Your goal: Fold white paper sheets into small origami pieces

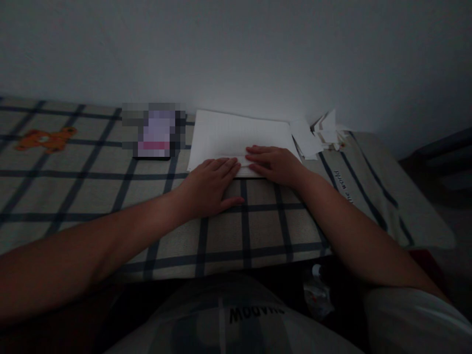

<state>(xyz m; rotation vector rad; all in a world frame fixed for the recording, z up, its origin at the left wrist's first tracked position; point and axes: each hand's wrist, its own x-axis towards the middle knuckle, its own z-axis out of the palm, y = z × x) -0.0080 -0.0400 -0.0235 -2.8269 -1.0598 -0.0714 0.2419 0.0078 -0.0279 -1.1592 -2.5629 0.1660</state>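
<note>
A stack of white paper point(236, 130) lies on the checked tablecloth near the wall. Across its front edge my left hand point(214, 184) rests palm down, fingers stretched out and thumb apart on the cloth. From the other side my right hand point(275, 164) lies flat on the paper with its fingers extended. Between the fingertips shows a small strip of white paper point(236, 161), perhaps a folded edge; the dim light hides its exact shape. To the right of the stack lie loose white paper pieces point(308, 140) and folded paper shapes point(328, 130).
A phone point(157, 130), blurred over, lies left of the paper. The checked tablecloth point(147, 189) carries an orange bear print point(46, 139). Behind stands a grey wall point(236, 54). Below the table's front edge is a clear plastic bottle point(317, 292).
</note>
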